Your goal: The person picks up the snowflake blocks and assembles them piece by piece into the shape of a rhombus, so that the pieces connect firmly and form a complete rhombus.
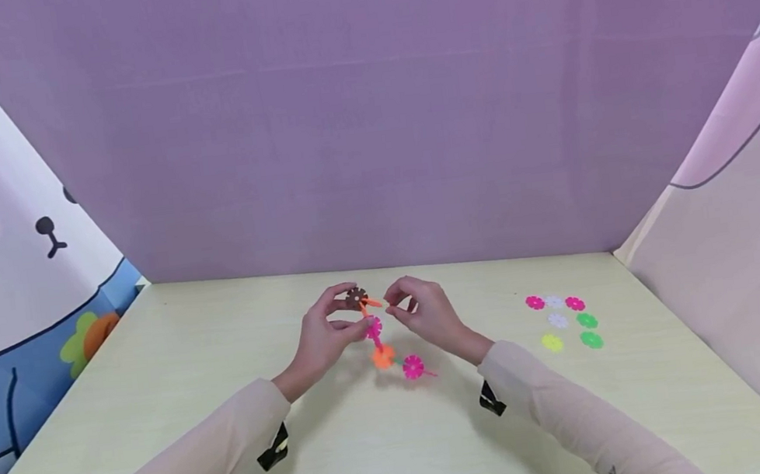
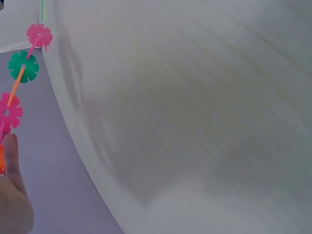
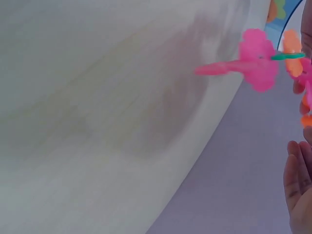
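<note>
My left hand (image 1: pixel 319 343) pinches the upper part of a chain of notched, flower-shaped plastic discs. At its top a brown disc (image 1: pixel 356 297) sits between thumb and fingers, with an orange disc (image 1: pixel 373 303) edge-on beside it. Below hang a pink disc (image 1: pixel 373 328), an orange disc (image 1: pixel 383 357) and another pink disc (image 1: pixel 413 367), joined by discs seen edge-on. A green disc (image 2: pixel 23 67) of the chain shows face-on in the left wrist view. My right hand (image 1: pixel 429 313) has loosely bent fingers, tips close beside the edge-on orange disc, and nothing shows between them.
On the pale tabletop (image 1: pixel 651 394) to the right lie several loose discs, among them a yellow disc (image 1: pixel 552 342), a green disc (image 1: pixel 592 340) and a white disc (image 1: pixel 558 321). A purple panel (image 1: pixel 366 113) stands at the back, with a printed cloth (image 1: pixel 18 270) at the left.
</note>
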The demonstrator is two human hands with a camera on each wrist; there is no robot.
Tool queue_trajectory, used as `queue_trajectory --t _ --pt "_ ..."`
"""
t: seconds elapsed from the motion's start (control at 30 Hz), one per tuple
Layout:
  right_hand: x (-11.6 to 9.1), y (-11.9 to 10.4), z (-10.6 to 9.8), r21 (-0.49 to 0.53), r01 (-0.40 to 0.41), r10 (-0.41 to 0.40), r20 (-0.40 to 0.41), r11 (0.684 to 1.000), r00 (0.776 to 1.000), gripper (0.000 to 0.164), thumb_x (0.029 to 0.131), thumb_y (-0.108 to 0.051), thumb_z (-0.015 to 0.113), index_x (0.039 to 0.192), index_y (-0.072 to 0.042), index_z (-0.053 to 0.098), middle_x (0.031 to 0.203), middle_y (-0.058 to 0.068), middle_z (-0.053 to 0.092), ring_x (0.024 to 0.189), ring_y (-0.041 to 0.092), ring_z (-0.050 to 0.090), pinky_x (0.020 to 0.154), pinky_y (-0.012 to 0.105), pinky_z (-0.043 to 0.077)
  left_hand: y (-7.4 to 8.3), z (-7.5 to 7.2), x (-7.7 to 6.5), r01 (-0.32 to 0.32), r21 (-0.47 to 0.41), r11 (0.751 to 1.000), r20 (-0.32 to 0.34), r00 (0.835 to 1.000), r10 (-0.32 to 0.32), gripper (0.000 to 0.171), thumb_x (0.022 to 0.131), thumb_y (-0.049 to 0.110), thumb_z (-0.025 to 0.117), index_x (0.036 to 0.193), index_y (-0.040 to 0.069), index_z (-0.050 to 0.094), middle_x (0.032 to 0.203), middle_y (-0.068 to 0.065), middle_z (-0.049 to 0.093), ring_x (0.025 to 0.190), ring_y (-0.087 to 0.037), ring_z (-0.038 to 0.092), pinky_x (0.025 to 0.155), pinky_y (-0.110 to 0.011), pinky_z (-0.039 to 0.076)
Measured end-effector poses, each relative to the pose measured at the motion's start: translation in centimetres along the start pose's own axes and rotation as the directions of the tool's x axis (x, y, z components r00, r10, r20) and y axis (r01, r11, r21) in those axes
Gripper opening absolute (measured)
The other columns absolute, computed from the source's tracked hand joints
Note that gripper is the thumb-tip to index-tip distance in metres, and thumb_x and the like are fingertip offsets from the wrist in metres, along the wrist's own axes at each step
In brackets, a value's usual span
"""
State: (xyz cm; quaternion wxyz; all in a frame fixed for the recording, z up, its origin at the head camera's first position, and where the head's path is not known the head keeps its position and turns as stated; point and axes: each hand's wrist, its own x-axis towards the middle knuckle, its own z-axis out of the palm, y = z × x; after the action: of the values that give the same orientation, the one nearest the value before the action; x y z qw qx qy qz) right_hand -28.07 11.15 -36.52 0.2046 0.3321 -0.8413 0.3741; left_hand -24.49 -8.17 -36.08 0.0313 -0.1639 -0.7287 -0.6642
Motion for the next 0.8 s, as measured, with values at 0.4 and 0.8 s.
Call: queue_trajectory --t 0.4,0.8 --pt "-2.8 2.7 -2.8 -0.087 -0.102 0.107 0.058 0.991 0.993 0.018 0.074 0.001 0.071 0.090 -0.005 0.063 0.084 0.008 0.066 0.078 0.018 0.065 0.058 0.020 0.049 -2.4 -0.8 0.6 -0.001 0.057 0.998 -0.046 0.999 0.003 0.058 0.073 0.008 0.076 0.121 0.007 0.044 0.107 -0.019 0.060 0.083 -0.023 0.066 0.070 -0.026 0.055" --pt "-6.8 5.8 -6.6 -0.165 -0.184 0.207 0.135 0.969 0.969 0.020 0.074 0.004 0.069 0.093 0.001 0.063 0.088 0.015 0.065 0.081 0.025 0.064 0.061 0.025 0.051 -2.6 -1.6 0.3 0.033 0.049 0.998 -0.024 0.999 -0.032 0.058 0.073 0.007 0.075 0.120 0.007 0.042 0.105 -0.017 0.063 0.092 -0.024 0.064 0.074 -0.026 0.055"
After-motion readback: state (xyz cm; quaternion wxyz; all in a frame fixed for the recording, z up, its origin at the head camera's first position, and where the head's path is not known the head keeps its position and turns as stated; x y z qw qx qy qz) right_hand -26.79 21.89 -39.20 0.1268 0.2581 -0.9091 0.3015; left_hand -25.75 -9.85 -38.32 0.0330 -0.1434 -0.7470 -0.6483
